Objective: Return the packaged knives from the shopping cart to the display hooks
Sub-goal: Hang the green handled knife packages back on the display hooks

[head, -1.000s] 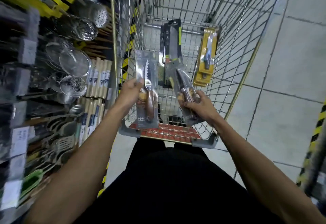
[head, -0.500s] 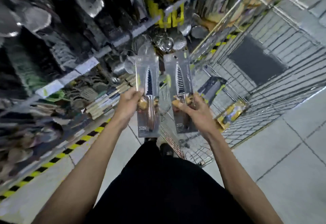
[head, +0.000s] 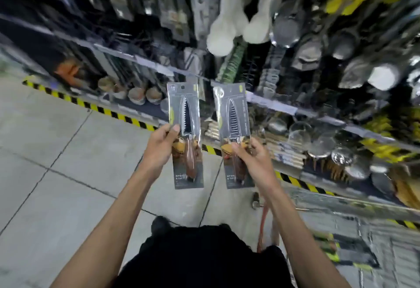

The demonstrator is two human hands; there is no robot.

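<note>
Swung round to the shelves (head: 272, 104), the left hand (head: 161, 145) pinches 1 knife pack (head: 185, 128) upright; the right hand (head: 253, 159) pinches the other pack (head: 234, 128) just right of it.

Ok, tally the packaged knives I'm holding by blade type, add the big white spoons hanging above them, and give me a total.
Serrated-blade knife pack, gripped by the left hand: 1
Grooved-blade knife pack, gripped by the right hand: 1
White hanging spoons: 2
Total: 4
</note>
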